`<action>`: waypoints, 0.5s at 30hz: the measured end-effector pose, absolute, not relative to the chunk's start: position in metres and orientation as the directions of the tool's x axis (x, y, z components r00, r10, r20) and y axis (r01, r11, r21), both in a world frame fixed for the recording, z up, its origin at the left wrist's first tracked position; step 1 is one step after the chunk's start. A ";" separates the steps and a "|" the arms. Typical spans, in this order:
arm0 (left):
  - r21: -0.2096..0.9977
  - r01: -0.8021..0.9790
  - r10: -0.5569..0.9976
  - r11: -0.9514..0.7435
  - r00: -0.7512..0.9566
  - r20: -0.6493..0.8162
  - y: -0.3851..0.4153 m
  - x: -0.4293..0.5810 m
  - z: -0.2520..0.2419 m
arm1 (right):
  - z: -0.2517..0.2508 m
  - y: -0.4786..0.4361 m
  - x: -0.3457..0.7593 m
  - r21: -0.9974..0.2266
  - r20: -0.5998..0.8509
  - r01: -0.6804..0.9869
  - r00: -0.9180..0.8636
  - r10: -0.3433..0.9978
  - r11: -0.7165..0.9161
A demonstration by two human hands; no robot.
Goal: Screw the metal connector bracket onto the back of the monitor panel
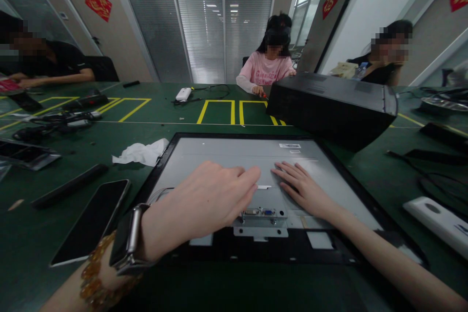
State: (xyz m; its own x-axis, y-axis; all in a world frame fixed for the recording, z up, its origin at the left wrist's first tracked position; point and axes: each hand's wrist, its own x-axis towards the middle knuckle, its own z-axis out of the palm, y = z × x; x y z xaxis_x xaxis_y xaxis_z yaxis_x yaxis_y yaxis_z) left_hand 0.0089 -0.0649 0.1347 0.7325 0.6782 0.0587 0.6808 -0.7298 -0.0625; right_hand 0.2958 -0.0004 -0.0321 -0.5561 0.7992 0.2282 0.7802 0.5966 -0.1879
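Note:
A monitor panel with its metal back facing up (pixel 223 156) lies in a black frame on the table before me. My left hand (pixel 208 197), a watch on its wrist, is over the panel's middle with fingers curled together. Whatever they hold, if anything, is hidden behind the knuckles. Just below those fingers is a metal bracket (pixel 260 230) with video ports, the blue one (pixel 268 212) facing me. My right hand (pixel 298 185) rests flat on the panel's right side, fingers spread and holding nothing. A white label (pixel 290 146) sits near the panel's far edge.
Left of the panel lie a phone (pixel 93 219), a black bar (pixel 69 186) and a crumpled tissue (pixel 142 152). A large black case (pixel 329 105) stands beyond, with a co-worker in pink (pixel 266 68) behind it. A white device (pixel 437 224) and cables are at right.

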 end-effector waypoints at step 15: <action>0.079 0.634 0.638 -0.770 0.768 0.058 -0.073 0.012 0.142 | -0.029 -0.002 0.295 -0.205 0.226 0.778 -0.553 0.802 0.594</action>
